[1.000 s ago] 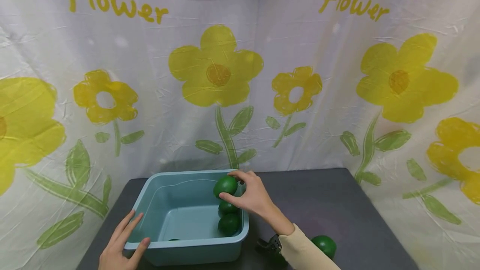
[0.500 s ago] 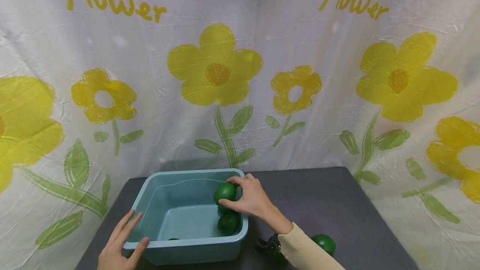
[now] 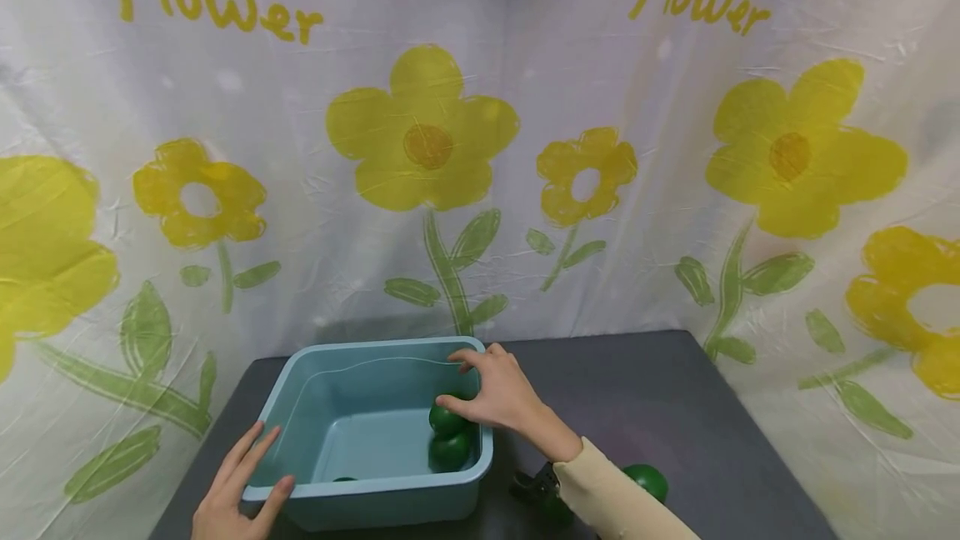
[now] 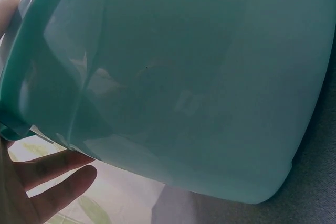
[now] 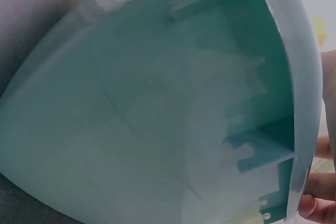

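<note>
A light blue plastic tub (image 3: 382,490) stands on the dark table. Inside it, along the right wall, sit glossy green fruits, avocado-like in shape: a rear one (image 3: 447,419) and a nearer one (image 3: 450,450). Another fruit (image 3: 345,479) barely shows behind the front wall. My right hand (image 3: 504,390) is over the tub's right rim, thumb and fingers spread apart with nothing held; its thumb overlaps the rear fruit. At the front left corner, my left hand (image 3: 238,486) rests against the tub with fingers straight. Both wrist views are mostly filled by the tub's outer wall (image 4: 184,87).
Right of the tub, a green fruit (image 3: 647,482) lies on the table (image 3: 720,440), partly behind the beige sleeve (image 3: 615,494). Another fruit (image 3: 557,512) is under the forearm, near the black wrist device (image 3: 534,486). A flower-print curtain (image 3: 570,290) hangs behind the table.
The fruit that my right hand pinched has gone down into the tub and been let go; the fingers have spread. My left hand has stayed at the tub's corner.
</note>
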Demonstrator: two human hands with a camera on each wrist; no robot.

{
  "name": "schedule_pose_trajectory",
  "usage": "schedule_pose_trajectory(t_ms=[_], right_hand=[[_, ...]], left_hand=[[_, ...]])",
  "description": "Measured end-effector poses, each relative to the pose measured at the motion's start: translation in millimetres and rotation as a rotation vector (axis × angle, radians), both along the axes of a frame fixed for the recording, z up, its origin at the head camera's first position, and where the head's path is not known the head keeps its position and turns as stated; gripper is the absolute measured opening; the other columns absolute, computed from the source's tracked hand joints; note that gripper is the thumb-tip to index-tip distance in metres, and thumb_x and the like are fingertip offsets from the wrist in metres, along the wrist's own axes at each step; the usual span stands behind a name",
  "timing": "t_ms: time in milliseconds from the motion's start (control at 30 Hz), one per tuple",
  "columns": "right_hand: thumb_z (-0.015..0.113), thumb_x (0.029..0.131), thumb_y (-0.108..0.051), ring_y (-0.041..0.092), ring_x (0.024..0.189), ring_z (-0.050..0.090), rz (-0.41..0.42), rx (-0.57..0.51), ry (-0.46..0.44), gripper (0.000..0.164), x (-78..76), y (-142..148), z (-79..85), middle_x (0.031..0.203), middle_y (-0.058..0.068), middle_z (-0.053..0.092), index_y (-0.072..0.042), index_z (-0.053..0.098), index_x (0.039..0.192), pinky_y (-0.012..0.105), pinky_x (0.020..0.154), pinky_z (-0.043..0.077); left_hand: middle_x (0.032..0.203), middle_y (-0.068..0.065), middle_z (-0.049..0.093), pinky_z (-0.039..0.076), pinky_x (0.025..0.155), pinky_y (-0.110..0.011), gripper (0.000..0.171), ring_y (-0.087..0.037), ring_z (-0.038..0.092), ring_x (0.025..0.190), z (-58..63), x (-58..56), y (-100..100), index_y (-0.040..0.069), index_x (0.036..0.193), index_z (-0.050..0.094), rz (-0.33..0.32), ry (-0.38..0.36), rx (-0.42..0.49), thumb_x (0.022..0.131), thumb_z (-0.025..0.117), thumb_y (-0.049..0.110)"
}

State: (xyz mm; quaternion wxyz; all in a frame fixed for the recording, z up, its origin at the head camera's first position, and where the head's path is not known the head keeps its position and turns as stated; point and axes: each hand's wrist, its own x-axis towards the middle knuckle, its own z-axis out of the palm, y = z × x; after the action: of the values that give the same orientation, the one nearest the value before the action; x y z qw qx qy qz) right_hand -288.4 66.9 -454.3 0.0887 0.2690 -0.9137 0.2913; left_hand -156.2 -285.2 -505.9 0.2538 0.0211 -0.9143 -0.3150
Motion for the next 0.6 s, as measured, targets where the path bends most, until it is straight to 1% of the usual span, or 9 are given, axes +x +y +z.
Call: schedule_pose_trajectory(t_ms=[100, 233, 300, 367, 467, 533, 600], right_hand=[[0.066, 0.083, -0.065, 0.013, 0.088, 0.050, 0.003, -0.002, 0.021, 0.061, 1.1, 0.7, -0.2, 0.105, -0.007, 0.069, -0.028, 0.063, 0.131, 0.037, 0.080, 0.042], [0.067, 0.084, -0.064, 0.016, 0.092, 0.053, 0.011, -0.032, 0.041, 0.059, 3.1, 2.1, 0.1, 0.107, -0.005, 0.069, -0.027, 0.064, 0.129, 0.040, 0.082, 0.043], [0.067, 0.084, -0.063, 0.019, 0.096, 0.055, 0.015, -0.051, 0.044, 0.058, 3.7, 3.4, 0.2, 0.109, -0.005, 0.068, -0.028, 0.063, 0.130, 0.042, 0.084, 0.043], [0.067, 0.085, -0.062, 0.019, 0.100, 0.056, 0.017, -0.065, 0.051, 0.057, 5.0, 5.0, 0.3, 0.111, -0.006, 0.066, -0.028, 0.063, 0.130, 0.044, 0.086, 0.044], [0.067, 0.085, -0.061, 0.020, 0.106, 0.056, 0.017, -0.085, 0.061, 0.058, 7.8, 8.1, 0.9, 0.118, -0.005, 0.064, -0.028, 0.061, 0.132, 0.046, 0.089, 0.045], [0.067, 0.084, -0.061, 0.019, 0.108, 0.056, 0.009, -0.094, 0.067, 0.059, 10.4, 10.6, 1.7, 0.123, -0.004, 0.063, -0.029, 0.060, 0.134, 0.047, 0.090, 0.046], [0.068, 0.084, -0.061, 0.021, 0.110, 0.056, 0.002, -0.111, 0.072, 0.062, 12.8, 13.7, 2.3, 0.129, -0.003, 0.061, -0.028, 0.059, 0.135, 0.049, 0.091, 0.046]], left_hand=[[0.154, -0.013, 0.040, 0.043, 0.085, -0.064, 0.064, -0.045, 0.045, 0.129, 0.1, 1.2, 0.6, 0.022, 0.148, 0.049, 0.001, -0.013, 0.001, 0.090, 0.074, 0.032], [0.154, -0.014, 0.039, 0.041, 0.086, -0.067, 0.064, -0.046, 0.043, 0.130, -0.2, 1.5, 0.7, 0.021, 0.147, 0.049, 0.000, -0.021, 0.002, 0.090, 0.074, 0.032], [0.154, -0.014, 0.040, 0.042, 0.086, -0.066, 0.064, -0.045, 0.044, 0.129, -0.6, 0.8, 0.7, 0.021, 0.147, 0.050, 0.003, -0.012, 0.001, 0.089, 0.074, 0.031], [0.153, -0.014, 0.041, 0.043, 0.085, -0.065, 0.063, -0.045, 0.045, 0.128, -0.7, 0.4, 1.1, 0.021, 0.147, 0.050, 0.002, -0.006, 0.004, 0.089, 0.075, 0.031], [0.154, -0.013, 0.040, 0.043, 0.085, -0.065, 0.063, -0.044, 0.046, 0.128, -0.2, 0.4, 1.3, 0.021, 0.147, 0.050, 0.005, -0.011, 0.002, 0.089, 0.074, 0.032], [0.154, -0.012, 0.040, 0.043, 0.085, -0.066, 0.064, -0.045, 0.045, 0.129, 0.6, 0.8, 1.1, 0.022, 0.147, 0.050, 0.005, -0.018, 0.001, 0.090, 0.074, 0.032], [0.155, -0.012, 0.039, 0.043, 0.085, -0.066, 0.064, -0.045, 0.045, 0.129, 0.9, 1.0, 0.6, 0.022, 0.147, 0.049, 0.004, -0.021, -0.001, 0.089, 0.074, 0.032]])
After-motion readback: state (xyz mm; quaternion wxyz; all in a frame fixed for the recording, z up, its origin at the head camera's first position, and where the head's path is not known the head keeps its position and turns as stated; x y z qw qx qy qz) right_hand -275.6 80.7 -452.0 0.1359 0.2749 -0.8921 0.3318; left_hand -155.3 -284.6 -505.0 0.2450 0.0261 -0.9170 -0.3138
